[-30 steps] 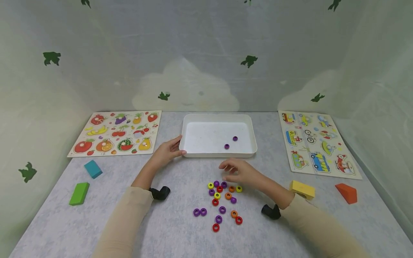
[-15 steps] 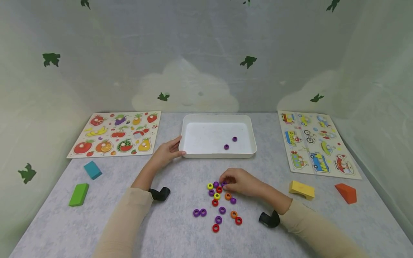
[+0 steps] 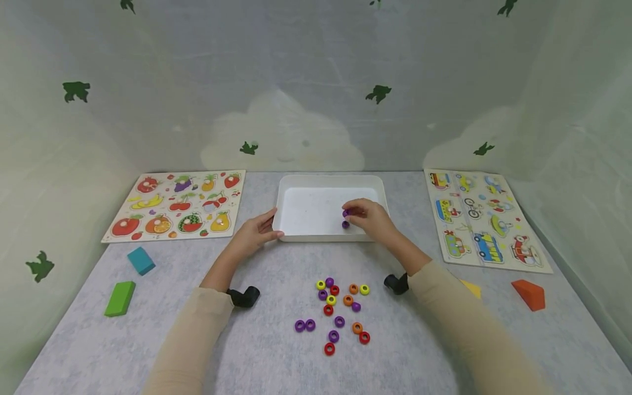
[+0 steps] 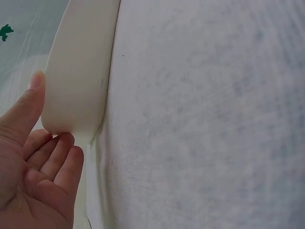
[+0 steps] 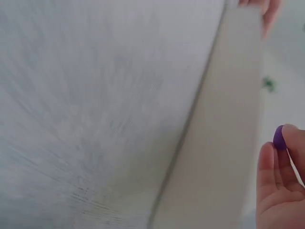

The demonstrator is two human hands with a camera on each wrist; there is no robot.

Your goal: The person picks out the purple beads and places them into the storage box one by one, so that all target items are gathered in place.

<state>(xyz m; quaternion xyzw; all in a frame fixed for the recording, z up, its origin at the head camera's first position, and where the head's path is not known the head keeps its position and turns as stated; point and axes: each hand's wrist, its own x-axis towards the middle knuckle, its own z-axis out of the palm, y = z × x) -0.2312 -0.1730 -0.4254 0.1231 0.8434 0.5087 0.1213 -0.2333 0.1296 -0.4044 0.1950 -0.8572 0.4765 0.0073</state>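
Observation:
My right hand [image 3: 369, 219] pinches a purple bead [image 3: 345, 213] between thumb and fingertips, over the white tray [image 3: 316, 238]. In the right wrist view the same bead [image 5: 279, 138] shows between thumb and finger, past the tray's wall [image 5: 214, 124]. Just below it in the head view, another purple bead [image 3: 345, 225] lies in the tray; a second one there is hidden behind the hand. My left hand [image 3: 253, 236] holds the tray's near left corner, thumb at the rim and fingers against the side, as the left wrist view shows at the tray's corner [image 4: 78, 95].
Several loose beads, such as a red bead [image 3: 329, 349] and an orange bead [image 3: 353, 288], lie in front of the tray. Fruit puzzle board [image 3: 173, 206] stands left, vehicle puzzle board [image 3: 486, 219] right. Green [image 3: 120, 299], teal [image 3: 141, 260], orange [image 3: 529, 294] and partly covered yellow blocks lie outward.
My right hand has picked a purple bead from the cluster on the table and carried it forward over the tray. The left hand has stayed at the tray's corner.

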